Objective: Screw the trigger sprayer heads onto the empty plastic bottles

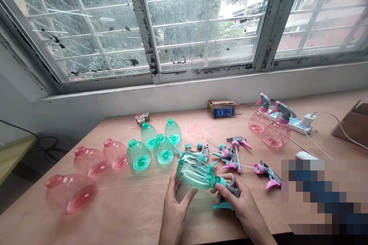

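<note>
A clear green spray bottle (196, 171) is held on its side above the table, its neck pointing right. My left hand (177, 199) grips the bottle body near its base, fingers partly hidden behind it. At the neck, my right hand (237, 198) is closed around the grey and green spray head (232, 188), thumb by the green collar. Whether the collar is fully threaded on cannot be seen. Beyond my hands lie several loose spray heads, including a pink and grey one (268, 174) and a green and grey one (203, 150).
Open-necked green bottles (165, 151) stand left of my hands, with clear pink bottles (71, 195) farther left. Two pink bottles with spray heads (276, 134) stand at right, beside a power strip (299, 125). A cardboard box (353, 124) and a digital display (224, 111) are farther back.
</note>
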### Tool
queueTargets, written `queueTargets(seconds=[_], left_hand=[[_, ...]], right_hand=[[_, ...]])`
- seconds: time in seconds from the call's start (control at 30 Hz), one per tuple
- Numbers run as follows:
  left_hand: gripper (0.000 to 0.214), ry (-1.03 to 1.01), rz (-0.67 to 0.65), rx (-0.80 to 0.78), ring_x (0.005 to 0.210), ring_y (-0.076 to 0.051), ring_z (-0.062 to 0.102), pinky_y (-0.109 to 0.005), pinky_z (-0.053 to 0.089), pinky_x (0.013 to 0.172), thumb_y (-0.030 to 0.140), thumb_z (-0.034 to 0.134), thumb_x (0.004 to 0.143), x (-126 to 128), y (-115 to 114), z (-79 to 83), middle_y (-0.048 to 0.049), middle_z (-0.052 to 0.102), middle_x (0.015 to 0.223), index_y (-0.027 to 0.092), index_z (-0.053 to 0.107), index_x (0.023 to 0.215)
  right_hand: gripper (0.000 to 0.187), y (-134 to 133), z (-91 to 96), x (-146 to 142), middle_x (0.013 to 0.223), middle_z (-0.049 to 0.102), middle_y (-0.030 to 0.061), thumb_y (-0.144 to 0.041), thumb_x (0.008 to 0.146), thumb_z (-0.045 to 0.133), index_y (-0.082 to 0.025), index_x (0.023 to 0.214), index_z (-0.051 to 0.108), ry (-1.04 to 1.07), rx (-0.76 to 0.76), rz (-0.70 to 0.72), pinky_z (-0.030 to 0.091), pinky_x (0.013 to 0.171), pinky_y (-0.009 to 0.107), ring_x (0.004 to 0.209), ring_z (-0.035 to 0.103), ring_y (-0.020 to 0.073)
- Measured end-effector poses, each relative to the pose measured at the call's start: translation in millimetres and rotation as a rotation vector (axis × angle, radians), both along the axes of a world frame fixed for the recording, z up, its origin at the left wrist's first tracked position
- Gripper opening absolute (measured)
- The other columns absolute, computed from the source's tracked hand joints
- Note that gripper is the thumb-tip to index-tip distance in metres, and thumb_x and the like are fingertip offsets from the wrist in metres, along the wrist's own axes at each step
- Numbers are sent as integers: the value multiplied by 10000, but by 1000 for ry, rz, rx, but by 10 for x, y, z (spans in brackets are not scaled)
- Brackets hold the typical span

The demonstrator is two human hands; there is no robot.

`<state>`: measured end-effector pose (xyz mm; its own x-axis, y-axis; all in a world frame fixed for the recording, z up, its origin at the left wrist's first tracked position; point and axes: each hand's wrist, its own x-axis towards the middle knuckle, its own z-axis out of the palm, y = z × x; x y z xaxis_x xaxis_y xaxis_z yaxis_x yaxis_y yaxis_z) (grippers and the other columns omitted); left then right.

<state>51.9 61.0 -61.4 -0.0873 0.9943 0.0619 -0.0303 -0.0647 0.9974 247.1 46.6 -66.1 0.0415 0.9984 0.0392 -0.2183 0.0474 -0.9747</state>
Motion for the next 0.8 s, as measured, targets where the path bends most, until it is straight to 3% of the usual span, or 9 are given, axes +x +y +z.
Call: queueTargets(seconds=[0.2, 0.43, 0.67, 0.8], left_hand=[[789, 13, -22, 32, 1511, -363, 385, -558, 290, 1240, 517, 716, 900, 23, -38, 52, -138, 419, 1644, 276, 342, 1552], [783, 45, 10, 15, 1502, -354, 406, -512, 294, 1238, 524, 737, 879, 7, -24, 38, -130, 496, 1586, 266, 373, 1523], [790, -7, 6, -5, 1370, -361, 561, -490, 424, 1158, 467, 839, 777, 2, -6, 2, -134, 657, 1415, 232, 497, 1449], [835, 42, -13, 33, 1441, -341, 496, -478, 364, 1210, 455, 822, 806, 28, -37, 37, -123, 581, 1510, 267, 418, 1512]], right_hand=[[407, -17, 0, -22, 806, 774, 51, -548, 848, 818, -190, 1000, 701, -26, -5, 19, 583, 643, 363, 643, 679, 232], [357, -21, 17, -9, 825, 766, 31, -519, 876, 808, -202, 1000, 702, -7, -13, 68, 577, 664, 336, 672, 670, 216], [352, -8, 12, 13, 813, 761, 37, -517, 877, 809, -190, 952, 703, 34, 1, 36, 581, 642, 327, 640, 667, 207], [349, -8, 16, 5, 808, 761, 41, -517, 872, 814, -194, 946, 703, 43, 3, 30, 580, 636, 322, 635, 671, 204]])
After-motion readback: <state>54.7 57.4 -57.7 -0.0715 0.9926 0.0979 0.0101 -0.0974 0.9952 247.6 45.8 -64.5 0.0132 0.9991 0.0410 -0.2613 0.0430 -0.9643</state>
